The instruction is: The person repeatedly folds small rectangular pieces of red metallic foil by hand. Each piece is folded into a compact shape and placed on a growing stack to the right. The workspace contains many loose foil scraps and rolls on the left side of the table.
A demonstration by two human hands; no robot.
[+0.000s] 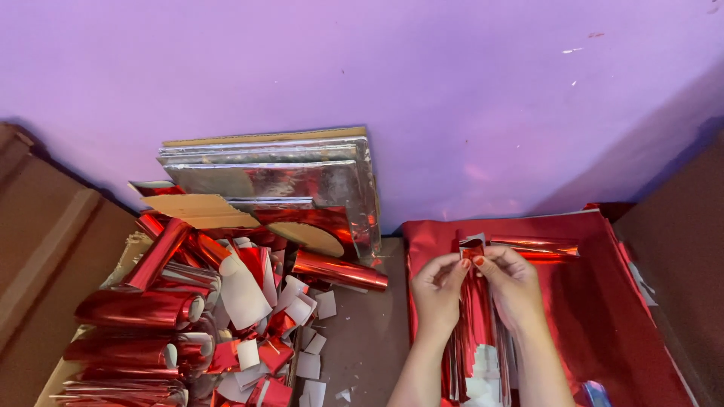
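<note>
Both grips are closed on one small red foil strip [473, 252]: my left hand [437, 290] pinches its left edge with thumb and fingertips, my right hand [515, 285] pinches the right edge, and the two sets of fingers almost touch over it. I hold the strip up above a big red foil sheet [603, 301] spread on the floor, with a bundle of cut strips [479, 354] lying between my forearms. Just beyond my right hand a foil roll [539, 247] lies across the sheet. Well to the left sits a heap of red foil rolls [151, 301] mixed with white paper scraps [302, 339], and one roll [339, 270] lies at its near edge. Silver boards [279, 177] lean against the purple wall [377, 68] behind the heap.
</note>
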